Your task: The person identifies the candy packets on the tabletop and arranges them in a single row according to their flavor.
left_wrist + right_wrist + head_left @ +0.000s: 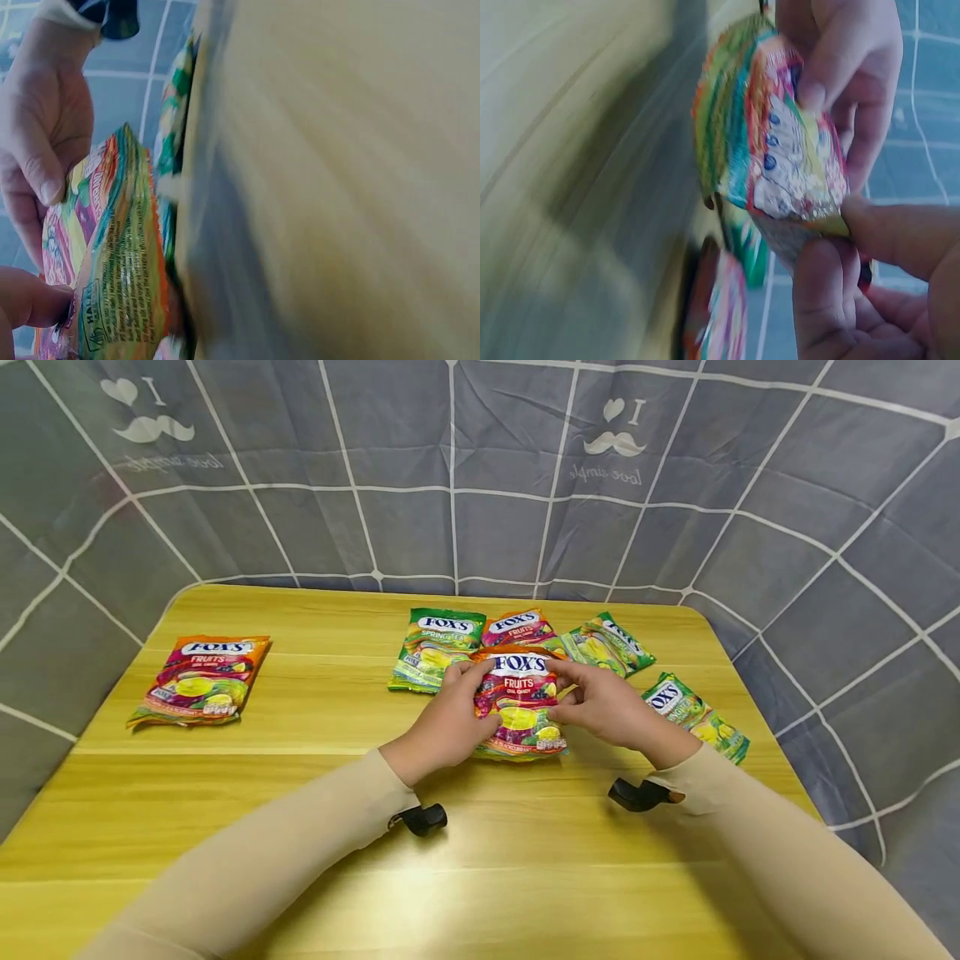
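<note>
A Fox's Fruits candy bag (519, 703) is lifted slightly off the yellow wooden table (300, 827) near its middle. My left hand (477, 695) pinches the bag's left edge and my right hand (564, 692) pinches its right edge. In the left wrist view the bag (112, 247) is seen edge-on, with my left thumb (30, 300) on it and my right hand (41, 135) beyond. From the right wrist, the bag (772, 157) shows between my right hand's fingers (832, 292) and my left hand (847, 67).
Behind the held bag lie a green Spring Tea bag (437, 647), a second Fruits bag (519, 628) and another green bag (609, 645). One more green bag (697, 714) lies near the right edge. A Fruits bag (201, 679) lies alone at the left. Grey cloth (450, 477) surrounds the table.
</note>
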The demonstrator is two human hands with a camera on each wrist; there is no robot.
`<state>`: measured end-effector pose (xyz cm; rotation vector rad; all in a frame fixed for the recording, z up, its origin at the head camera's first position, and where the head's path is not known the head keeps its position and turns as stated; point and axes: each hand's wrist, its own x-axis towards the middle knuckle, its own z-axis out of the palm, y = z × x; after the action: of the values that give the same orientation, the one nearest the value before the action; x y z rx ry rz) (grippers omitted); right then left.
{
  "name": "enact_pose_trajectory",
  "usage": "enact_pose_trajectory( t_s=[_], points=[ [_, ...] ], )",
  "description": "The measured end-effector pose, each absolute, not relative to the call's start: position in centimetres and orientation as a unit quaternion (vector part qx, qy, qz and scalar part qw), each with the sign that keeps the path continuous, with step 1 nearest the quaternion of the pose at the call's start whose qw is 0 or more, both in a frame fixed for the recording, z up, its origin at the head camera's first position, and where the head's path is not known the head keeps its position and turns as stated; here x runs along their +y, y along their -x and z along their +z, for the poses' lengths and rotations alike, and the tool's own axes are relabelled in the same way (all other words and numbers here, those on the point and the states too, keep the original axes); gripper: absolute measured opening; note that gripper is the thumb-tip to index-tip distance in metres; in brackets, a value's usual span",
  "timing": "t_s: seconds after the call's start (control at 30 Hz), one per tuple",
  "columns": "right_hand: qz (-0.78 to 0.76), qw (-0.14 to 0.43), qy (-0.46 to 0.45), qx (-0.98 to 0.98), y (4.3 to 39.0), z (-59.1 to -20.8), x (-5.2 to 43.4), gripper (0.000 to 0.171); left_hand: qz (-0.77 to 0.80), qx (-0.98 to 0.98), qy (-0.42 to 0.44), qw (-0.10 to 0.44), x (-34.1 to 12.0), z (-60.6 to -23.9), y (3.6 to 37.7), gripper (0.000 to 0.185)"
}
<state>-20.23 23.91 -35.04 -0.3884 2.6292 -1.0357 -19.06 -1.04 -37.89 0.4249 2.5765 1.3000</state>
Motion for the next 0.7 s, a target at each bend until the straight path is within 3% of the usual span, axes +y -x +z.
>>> enact_pose_trajectory(
  t_s=[0.37,0.7],
  points=[
    [-0.363,0.132,0.153,0.910,22.7,-35.0,14.8,0.076,0.420,0.897,-0.115,0.073,-9.0,-36.8,20.7,0.077],
    [-0.342,0.171,0.183,0.906,24.9,-36.6,6.0,0.081,0.368,0.923,-0.079,0.083,-16.8,-37.4,22.6,0.077]
  ],
)
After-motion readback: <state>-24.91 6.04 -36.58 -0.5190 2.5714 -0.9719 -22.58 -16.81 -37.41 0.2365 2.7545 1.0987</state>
